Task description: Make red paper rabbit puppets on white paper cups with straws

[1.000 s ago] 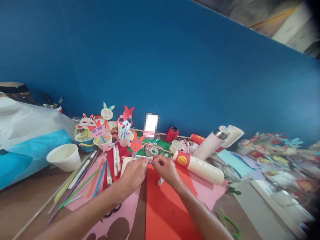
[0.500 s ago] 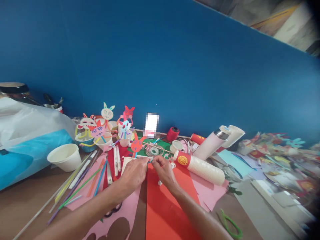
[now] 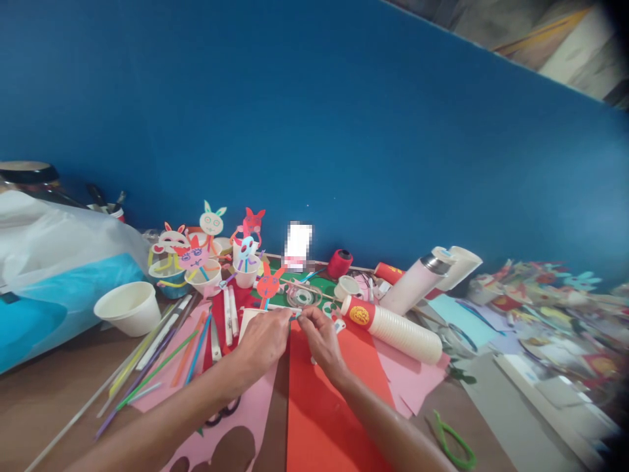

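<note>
My left hand [image 3: 265, 337] is closed, with its back toward me. Its fingertips meet those of my right hand [image 3: 318, 335], which pinches with thumb and forefinger. A speck of blue shows at the right fingertips, too small to name; what the left fingers hold is hidden. Just behind the left hand stands a red-orange paper rabbit head [image 3: 268, 286] on a blue stem. Part of a white paper cup [image 3: 249, 319] shows beside that hand. Under the right hand lies a sheet of red paper [image 3: 334, 406].
A stack of paper cups [image 3: 405, 333] lies right of my hands, near a tumbler [image 3: 417, 278]. Paper animal figures [image 3: 212, 221] stand in cups at the back left. Pipe cleaners [image 3: 162, 367], markers [image 3: 227, 316], scissors [image 3: 223, 413] and pink paper [image 3: 230, 436] lie leftward.
My right hand has shifted and turned very slightly at the fingertips. The left hand stays in almost the same place, and the things around are unmoved.
</note>
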{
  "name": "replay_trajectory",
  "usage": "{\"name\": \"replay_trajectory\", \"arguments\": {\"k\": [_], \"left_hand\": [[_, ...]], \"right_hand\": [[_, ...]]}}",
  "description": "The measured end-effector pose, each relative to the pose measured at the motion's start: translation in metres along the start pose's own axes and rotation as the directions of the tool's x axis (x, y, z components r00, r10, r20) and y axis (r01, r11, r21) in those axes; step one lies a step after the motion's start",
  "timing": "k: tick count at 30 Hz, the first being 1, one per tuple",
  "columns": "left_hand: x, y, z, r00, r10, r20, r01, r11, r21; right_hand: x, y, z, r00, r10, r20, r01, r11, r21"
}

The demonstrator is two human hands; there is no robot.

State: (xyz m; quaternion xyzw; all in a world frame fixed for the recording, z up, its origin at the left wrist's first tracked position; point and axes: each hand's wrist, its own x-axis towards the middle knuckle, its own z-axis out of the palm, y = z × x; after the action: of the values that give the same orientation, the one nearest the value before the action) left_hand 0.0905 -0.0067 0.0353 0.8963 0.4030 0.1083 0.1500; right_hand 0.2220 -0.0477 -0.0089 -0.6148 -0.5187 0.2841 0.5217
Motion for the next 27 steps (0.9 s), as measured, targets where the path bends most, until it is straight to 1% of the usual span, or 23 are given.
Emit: {"name": "replay_trajectory", "arguments": {"k": [6, 12, 14, 16, 19, 21, 27], "left_hand": [[0.001, -0.001, 0.001, 1.0, 0.001, -0.003, -0.001, 1.0, 0.008], [0.0, 0.003, -0.003, 1.0, -0.01, 0.016, 0.009, 1.0, 0.016], [0.0, 0.003, -0.004, 1.0, -0.022, 0.018, 0.022, 1.0, 0.016], [0.0, 0.003, -0.004, 1.0, -0.023, 0.017, 0.023, 1.0, 0.015], [0.0, 0.001, -0.002, 1.0, -0.007, 0.01, 0.007, 1.0, 0.004], [0.001, -0.001, -0.001, 1.0, 0.003, 0.01, -0.003, 1.0, -0.002], [0.001, -0.002, 0.003, 1.0, -0.001, -0.008, 0.002, 1.0, 0.018]], "right_hand": [[-0.001, 0.002, -0.001, 1.0, -0.006, 0.013, 0.006, 1.0, 0.02], [0.003, 0.001, -0.007, 1.0, -0.009, 0.008, 0.009, 0.999, 0.045], [0.004, -0.001, -0.01, 0.999, -0.022, 0.025, 0.021, 0.999, 0.044], [0.006, -0.002, -0.013, 0.997, -0.031, 0.067, 0.029, 0.999, 0.041], [0.007, -0.001, -0.014, 0.992, -0.024, 0.126, 0.022, 1.0, 0.014], [0.007, 0.0, -0.013, 0.99, -0.025, 0.14, 0.028, 0.999, -0.018], [0.009, 0.003, -0.011, 0.995, -0.033, 0.097, 0.042, 0.995, -0.096]]}}
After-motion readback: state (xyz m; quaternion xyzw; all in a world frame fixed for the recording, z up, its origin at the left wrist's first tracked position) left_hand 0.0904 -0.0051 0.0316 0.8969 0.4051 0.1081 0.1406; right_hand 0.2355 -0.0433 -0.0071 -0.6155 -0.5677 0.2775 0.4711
